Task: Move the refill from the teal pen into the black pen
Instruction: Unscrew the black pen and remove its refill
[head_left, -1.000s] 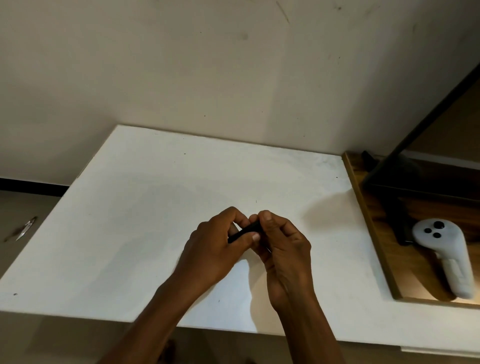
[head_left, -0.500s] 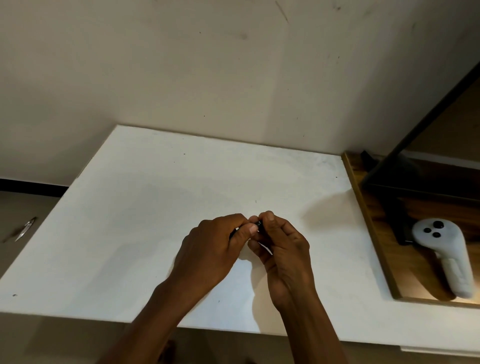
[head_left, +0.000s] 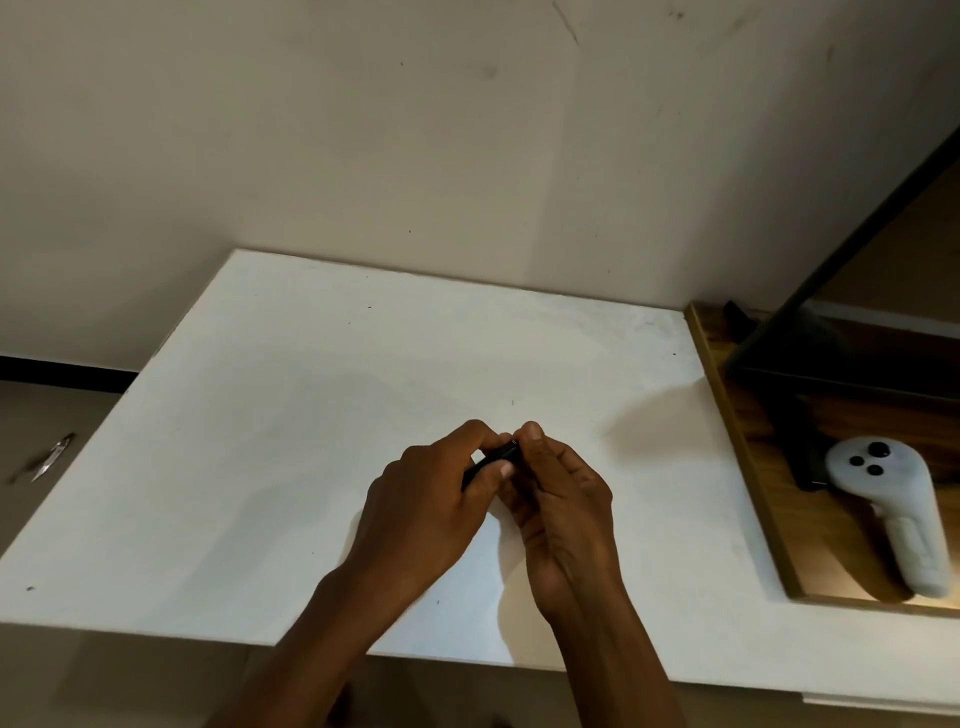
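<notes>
**Both hands closing on the black pen**

We are gripping the black pen (head_left: 493, 460) between left hand (head_left: 426, 506) and right hand (head_left: 563, 512), more barrel showing than before, above the white surface (head_left: 291, 415), bare toward every edge.

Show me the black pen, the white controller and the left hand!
black pen (head_left: 497, 455), head view, on its barrel between the fingers.
white controller (head_left: 866, 464), head view, on its round top.
left hand (head_left: 423, 506), head view, on its back.

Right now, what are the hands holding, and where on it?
Both hands pinch the black pen: the left hand around its barrel, the right hand at its upper end.
</notes>
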